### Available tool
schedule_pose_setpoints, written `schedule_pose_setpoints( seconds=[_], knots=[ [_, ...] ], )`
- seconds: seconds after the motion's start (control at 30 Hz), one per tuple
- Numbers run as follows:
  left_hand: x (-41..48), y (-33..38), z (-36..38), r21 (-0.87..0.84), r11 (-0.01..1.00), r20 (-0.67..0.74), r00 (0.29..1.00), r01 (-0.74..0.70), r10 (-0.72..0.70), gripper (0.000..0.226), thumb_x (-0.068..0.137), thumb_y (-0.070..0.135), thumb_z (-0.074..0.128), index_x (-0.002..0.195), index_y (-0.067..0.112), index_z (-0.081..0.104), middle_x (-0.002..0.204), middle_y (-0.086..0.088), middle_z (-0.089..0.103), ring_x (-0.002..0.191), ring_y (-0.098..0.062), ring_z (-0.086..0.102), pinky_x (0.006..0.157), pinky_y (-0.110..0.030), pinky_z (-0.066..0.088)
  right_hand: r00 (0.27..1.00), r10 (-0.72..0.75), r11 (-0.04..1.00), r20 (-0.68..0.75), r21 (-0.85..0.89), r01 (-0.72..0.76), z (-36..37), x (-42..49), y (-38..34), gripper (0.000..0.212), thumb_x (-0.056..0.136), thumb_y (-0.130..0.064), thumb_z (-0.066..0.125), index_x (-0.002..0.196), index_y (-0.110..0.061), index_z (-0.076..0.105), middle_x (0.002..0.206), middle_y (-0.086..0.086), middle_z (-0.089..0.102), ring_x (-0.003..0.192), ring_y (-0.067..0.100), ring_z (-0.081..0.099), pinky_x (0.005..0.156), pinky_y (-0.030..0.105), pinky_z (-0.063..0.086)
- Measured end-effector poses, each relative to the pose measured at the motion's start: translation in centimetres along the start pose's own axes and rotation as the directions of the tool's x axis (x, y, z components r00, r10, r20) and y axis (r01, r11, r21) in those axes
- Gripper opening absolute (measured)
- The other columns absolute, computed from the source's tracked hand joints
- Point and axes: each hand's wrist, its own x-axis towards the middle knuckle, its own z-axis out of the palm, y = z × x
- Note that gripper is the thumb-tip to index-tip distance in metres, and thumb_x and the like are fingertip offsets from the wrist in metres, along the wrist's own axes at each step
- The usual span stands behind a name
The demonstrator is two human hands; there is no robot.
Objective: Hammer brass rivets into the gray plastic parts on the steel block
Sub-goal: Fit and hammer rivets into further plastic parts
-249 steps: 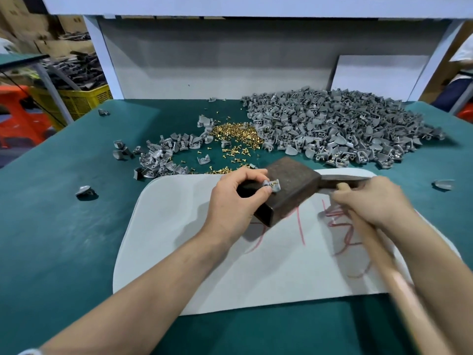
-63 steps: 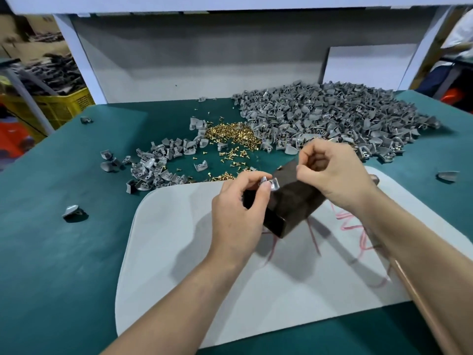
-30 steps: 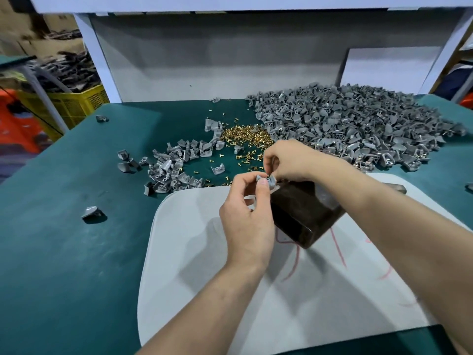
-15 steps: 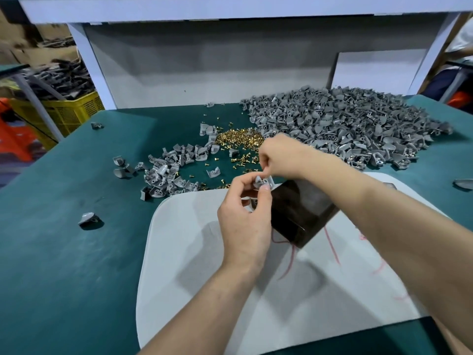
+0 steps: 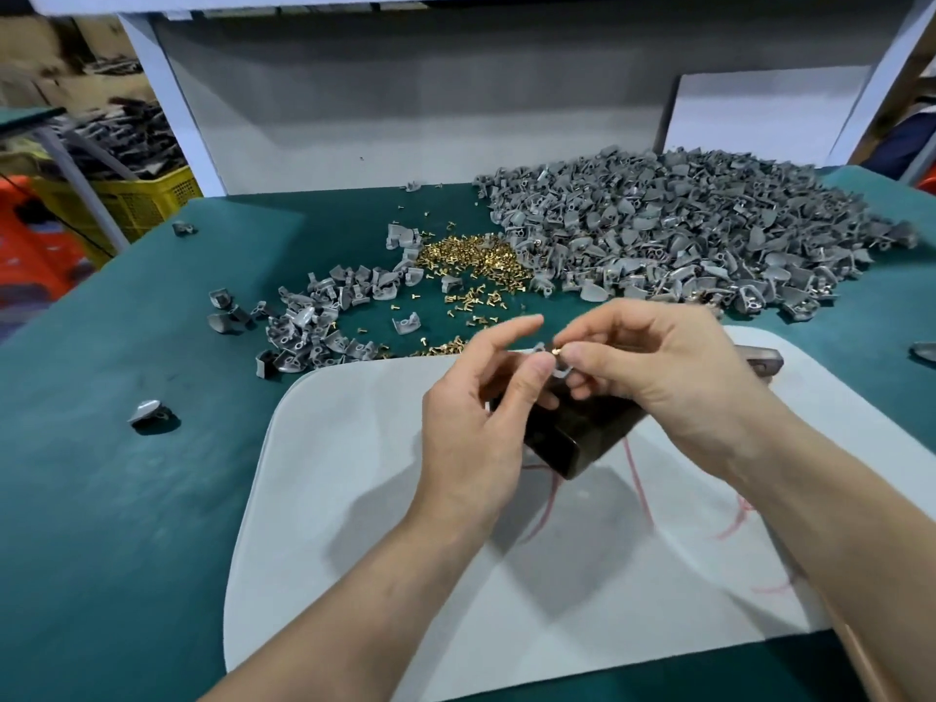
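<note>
The rivet is tiny, and we judge it could slip from our fingertips before it seats in the part and get lost among the loose ones on the worktop. If it seats crooked, a hammer blow may bend it or crack the plastic. The part sits over the top of the block; we cannot tell whether it rests there, so it may tilt as we push.

Our left hand pinches the part, forefinger stretched out. Our right hand pinches the rivet at the part's top, with the other fingers curled beneath. The hammer lies unheld on the mat, right of the block.
</note>
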Motion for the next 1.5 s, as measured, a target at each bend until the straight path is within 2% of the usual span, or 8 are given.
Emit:
schedule_pose_setpoints(
  seconds=[0.13,0.33,0.5,0.8,0.97,1.1,1.23,1.5],
  knots=[
    [-0.22,0.21,0.1,-0.049,0.998,-0.005,0.999,-0.042,0.042,0.011,0.084,0.026,0.065,0.092,0.021,0.059,0.07,-0.004,0.068,0.06,-0.019,0.068,0.066,-0.031,0.056,1.0,0.007,0.999,0.029,0.045,-0.009,0.2,-0.68,0.03,0.012,0.075,0.007,0.065,0.077,-0.005,0.068,0.057,0.002,0.063,0.051,0.009,0.06,0.052,0.014,0.049],
    [-0.35,-0.03,0.26,0.003,0.999,-0.026,0.998,-0.052,0.052,0.017,0.079,0.013,0.068,0.093,0.021,0.063,0.082,-0.001,0.069,0.077,-0.022,0.07,0.077,-0.025,0.054,0.999,0.034,0.994,-0.003,0.103,-0.033,0.21,-0.69,-0.05,0.015,0.073,0.006,0.066,0.072,-0.009,0.071,0.059,0.006,0.064,0.054,0.01,0.06,0.049,0.015,0.048],
    [-0.19,-0.08,0.09,0.014,0.999,-0.034,0.998,-0.052,0.052,0.027,0.08,0.002,0.071,0.097,0.019,0.061,0.083,0.015,0.068,0.082,-0.002,0.066,0.079,-0.016,0.05,0.999,0.033,0.999,-0.027,0.021,-0.032,0.16,-0.64,-0.03,0.021,0.075,0.009,0.067,0.07,-0.01,0.071,0.061,0.003,0.068,0.053,0.006,0.063,0.05,0.014,0.049],
    [-0.15,-0.15,0.18,-0.054,0.998,-0.021,1.0,-0.012,0.011,0.034,0.08,-0.009,0.067,0.096,0.021,0.062,0.079,0.017,0.07,0.075,0.001,0.066,0.075,-0.011,0.049,0.997,0.005,0.999,-0.072,-0.039,-0.007,0.33,-0.47,0.11,0.019,0.078,0.009,0.066,0.07,-0.008,0.068,0.053,-0.002,0.064,0.051,0.005,0.06,0.049,0.015,0.05],
    [-0.15,-0.09,0.16,-0.028,1.0,-0.014,1.0,-0.01,0.009,0.033,0.083,0.001,0.066,0.102,0.028,0.065,0.086,0.015,0.073,0.087,-0.001,0.068,0.079,-0.012,0.049,0.997,-0.002,1.0,-0.078,-0.03,-0.001,0.24,-0.56,-0.08,0.017,0.076,0.006,0.069,0.067,-0.007,0.067,0.057,0.003,0.065,0.049,0.008,0.059,0.046,0.017,0.049],
    [-0.25,-0.02,0.19,-0.035,0.999,0.0,1.0,0.001,-0.001,0.035,0.086,-0.006,0.062,0.103,0.024,0.065,0.085,0.018,0.073,0.084,0.007,0.065,0.075,-0.007,0.046,0.996,-0.012,0.995,-0.09,-0.102,0.003,0.36,-0.6,-0.12,0.018,0.076,0.004,0.07,0.064,-0.009,0.065,0.057,0.005,0.063,0.041,0.012,0.054,0.041,0.017,0.045],
    [-0.25,0.04,0.15,-0.035,0.999,0.025,1.0,0.007,-0.006,0.036,0.086,-0.005,0.062,0.104,0.026,0.066,0.088,0.016,0.073,0.088,0.003,0.066,0.079,-0.01,0.048,0.994,-0.019,0.99,-0.108,-0.142,0.003,0.39,-0.57,-0.09,0.02,0.075,0.004,0.069,0.063,-0.01,0.063,0.054,0.003,0.061,0.038,0.012,0.052,0.039,0.014,0.04],
    [-0.17,0.19,0.15,-0.048,0.999,0.06,0.998,0.015,-0.012,0.03,0.083,0.009,0.061,0.106,0.027,0.065,0.094,0.015,0.074,0.093,-0.002,0.068,0.083,-0.013,0.048,0.991,-0.102,0.937,-0.089,-0.342,0.066,0.07,-0.5,-0.02,0.016,0.071,-0.004,0.07,0.062,-0.015,0.063,0.059,0.009,0.065,0.043,0.012,0.052,0.044,0.019,0.043]
  ],
)
